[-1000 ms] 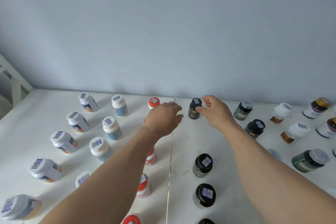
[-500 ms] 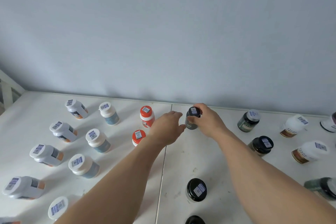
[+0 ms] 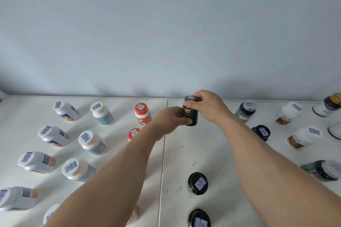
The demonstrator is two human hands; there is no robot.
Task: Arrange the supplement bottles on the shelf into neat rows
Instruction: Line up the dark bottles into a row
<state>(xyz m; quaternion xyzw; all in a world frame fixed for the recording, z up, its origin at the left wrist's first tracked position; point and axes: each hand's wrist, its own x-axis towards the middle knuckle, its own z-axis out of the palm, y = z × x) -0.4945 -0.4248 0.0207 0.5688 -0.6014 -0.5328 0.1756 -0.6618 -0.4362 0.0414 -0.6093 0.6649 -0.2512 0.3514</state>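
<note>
A dark bottle with a black cap (image 3: pixel 191 116) stands upright at the back of the white shelf (image 3: pixel 212 153), near the wall. My right hand (image 3: pixel 208 106) grips its cap from above and the right. My left hand (image 3: pixel 169 120) wraps around its body from the left. Two black-capped jars (image 3: pixel 198 183) (image 3: pixel 199 218) stand in line nearer to me. Two red-capped bottles (image 3: pixel 142 113) (image 3: pixel 133 133) stand just left of my left wrist, the nearer one partly hidden by it.
Left of the seam, white-capped bottles (image 3: pixel 102 113) (image 3: pixel 53 135) stand in columns running front to back. On the right stand a green bottle (image 3: pixel 246 109), a black-capped jar (image 3: pixel 261 131), white-and-brown bottles (image 3: pixel 287 112) and a gold-capped one (image 3: pixel 330 104). A grey wall closes the back.
My left hand has closed around the dark bottle's body, where before it hovered beside it. My right hand stays on the cap. The camera has come closer and tilted up.
</note>
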